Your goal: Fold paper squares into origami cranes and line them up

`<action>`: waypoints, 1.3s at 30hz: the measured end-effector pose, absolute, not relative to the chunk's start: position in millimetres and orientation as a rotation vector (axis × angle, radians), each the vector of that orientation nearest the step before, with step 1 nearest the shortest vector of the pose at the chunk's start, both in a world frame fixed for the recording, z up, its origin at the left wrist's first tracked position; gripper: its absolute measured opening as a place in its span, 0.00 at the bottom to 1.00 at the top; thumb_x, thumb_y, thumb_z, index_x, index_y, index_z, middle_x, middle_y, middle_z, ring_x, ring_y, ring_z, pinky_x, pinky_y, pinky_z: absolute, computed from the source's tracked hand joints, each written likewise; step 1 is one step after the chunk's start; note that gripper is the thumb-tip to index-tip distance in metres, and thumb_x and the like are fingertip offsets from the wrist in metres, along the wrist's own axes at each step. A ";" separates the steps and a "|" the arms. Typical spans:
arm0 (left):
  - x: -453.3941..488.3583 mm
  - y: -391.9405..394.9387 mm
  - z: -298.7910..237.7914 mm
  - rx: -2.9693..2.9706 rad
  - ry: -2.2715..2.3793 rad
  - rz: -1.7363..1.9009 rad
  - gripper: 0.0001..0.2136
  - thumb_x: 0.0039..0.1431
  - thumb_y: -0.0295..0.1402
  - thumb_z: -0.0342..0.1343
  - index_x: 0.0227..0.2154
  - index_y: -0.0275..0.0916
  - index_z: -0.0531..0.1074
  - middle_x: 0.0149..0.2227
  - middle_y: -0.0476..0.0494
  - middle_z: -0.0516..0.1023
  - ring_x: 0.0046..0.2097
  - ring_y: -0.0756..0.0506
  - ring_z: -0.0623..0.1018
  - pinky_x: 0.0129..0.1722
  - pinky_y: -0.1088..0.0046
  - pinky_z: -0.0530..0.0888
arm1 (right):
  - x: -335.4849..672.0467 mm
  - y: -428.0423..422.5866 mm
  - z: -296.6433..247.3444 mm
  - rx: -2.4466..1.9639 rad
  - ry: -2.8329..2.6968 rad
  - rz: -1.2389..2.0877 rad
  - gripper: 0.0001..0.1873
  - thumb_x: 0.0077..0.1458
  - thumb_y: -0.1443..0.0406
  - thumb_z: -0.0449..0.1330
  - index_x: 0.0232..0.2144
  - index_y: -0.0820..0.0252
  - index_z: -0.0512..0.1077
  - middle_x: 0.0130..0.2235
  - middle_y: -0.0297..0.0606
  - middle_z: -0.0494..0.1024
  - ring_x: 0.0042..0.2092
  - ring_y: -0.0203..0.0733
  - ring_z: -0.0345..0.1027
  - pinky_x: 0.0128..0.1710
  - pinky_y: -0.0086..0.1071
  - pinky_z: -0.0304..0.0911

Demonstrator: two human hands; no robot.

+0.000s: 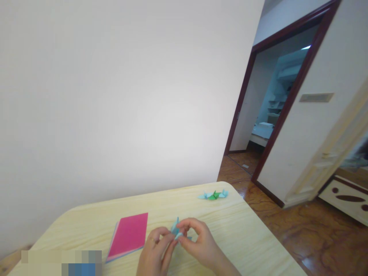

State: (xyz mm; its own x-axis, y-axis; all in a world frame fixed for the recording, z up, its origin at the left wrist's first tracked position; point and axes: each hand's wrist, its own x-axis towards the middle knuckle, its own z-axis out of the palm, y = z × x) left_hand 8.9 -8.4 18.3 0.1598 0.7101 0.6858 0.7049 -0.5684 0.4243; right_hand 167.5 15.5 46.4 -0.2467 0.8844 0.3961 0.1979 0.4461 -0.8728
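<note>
Both hands meet over the light wooden table [244,234] near its front edge. My left hand [153,253] and my right hand [198,243] pinch a small light-blue folded paper figure [176,230] between their fingertips. The paper's points stick up between the fingers, and its lower part is hidden by the fingers. A ring shows on a finger of my left hand.
A stack of coloured paper squares with a pink sheet on top [129,235] lies just left of the hands. Finished folded paper figures, green and light blue [214,195], sit at the table's far right edge. A white wall stands behind; an open doorway [273,115] lies to the right.
</note>
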 end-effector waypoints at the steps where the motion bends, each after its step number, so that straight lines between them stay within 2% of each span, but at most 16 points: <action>1: 9.2 -8.7 18.8 2.394 1.462 1.419 0.10 0.58 0.38 0.47 0.32 0.42 0.72 0.32 0.44 0.73 0.34 0.47 0.76 0.34 0.72 0.75 | 167.4 15.7 47.1 -0.944 -1.724 0.872 0.11 0.41 0.73 0.60 0.31 0.60 0.73 0.26 0.33 0.74 0.30 0.37 0.67 0.34 0.29 0.64; 6: 10.2 -8.4 18.4 2.413 1.501 1.402 0.08 0.56 0.36 0.49 0.31 0.42 0.72 0.34 0.43 0.72 0.35 0.46 0.76 0.33 0.71 0.75 | 167.1 16.0 51.4 -0.962 -1.751 0.858 0.04 0.42 0.71 0.61 0.25 0.61 0.73 0.23 0.32 0.73 0.28 0.36 0.66 0.31 0.28 0.62; 16: 4.7 -5.4 11.8 2.332 1.504 1.433 0.04 0.56 0.34 0.50 0.30 0.43 0.68 0.37 0.42 0.73 0.42 0.44 0.75 0.39 0.67 0.74 | 166.7 16.1 53.2 -0.923 -1.742 0.859 0.02 0.45 0.68 0.61 0.23 0.61 0.73 0.24 0.33 0.72 0.28 0.36 0.66 0.30 0.28 0.62; 22: 5.7 -5.3 15.5 2.265 1.394 1.439 0.05 0.57 0.34 0.49 0.31 0.42 0.68 0.34 0.44 0.75 0.39 0.45 0.76 0.37 0.70 0.75 | 166.8 18.3 51.1 -0.947 -1.751 0.850 0.03 0.43 0.69 0.62 0.26 0.62 0.73 0.24 0.33 0.72 0.28 0.36 0.66 0.31 0.28 0.61; 25: 5.7 -5.0 15.8 2.258 1.356 1.464 0.05 0.57 0.35 0.48 0.30 0.42 0.68 0.32 0.45 0.75 0.36 0.46 0.76 0.35 0.72 0.75 | 167.2 17.8 49.9 -0.938 -1.757 0.842 0.00 0.44 0.69 0.62 0.23 0.62 0.73 0.23 0.33 0.72 0.28 0.36 0.65 0.30 0.28 0.61; 33: 6.6 -5.7 21.0 2.168 1.377 1.410 0.06 0.56 0.36 0.50 0.26 0.42 0.67 0.28 0.48 0.75 0.32 0.48 0.76 0.32 0.74 0.74 | 169.0 19.0 48.5 -0.954 -1.746 0.832 0.06 0.47 0.69 0.59 0.20 0.61 0.72 0.22 0.34 0.72 0.27 0.36 0.66 0.30 0.28 0.61; 36: 7.3 -7.3 20.4 2.063 1.450 1.382 0.06 0.56 0.36 0.50 0.27 0.42 0.67 0.26 0.50 0.74 0.28 0.48 0.75 0.29 0.75 0.73 | 170.7 19.1 49.7 -0.943 -1.753 0.774 0.04 0.48 0.70 0.58 0.26 0.61 0.73 0.27 0.36 0.71 0.32 0.38 0.66 0.33 0.30 0.62; 39: 7.8 -8.3 19.2 1.980 1.510 1.355 0.05 0.54 0.37 0.51 0.29 0.42 0.68 0.25 0.52 0.74 0.26 0.49 0.74 0.27 0.75 0.73 | 171.4 16.1 52.1 -0.909 -1.790 0.720 0.17 0.43 0.72 0.61 0.38 0.58 0.71 0.37 0.38 0.69 0.42 0.41 0.64 0.42 0.33 0.60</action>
State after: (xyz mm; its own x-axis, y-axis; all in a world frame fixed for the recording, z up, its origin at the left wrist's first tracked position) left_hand 7.8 -8.3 19.2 -0.0006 0.8708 0.4916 0.5825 -0.3993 0.7080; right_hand 171.4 16.1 52.1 -0.2544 0.8340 0.4896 0.2625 0.5468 -0.7951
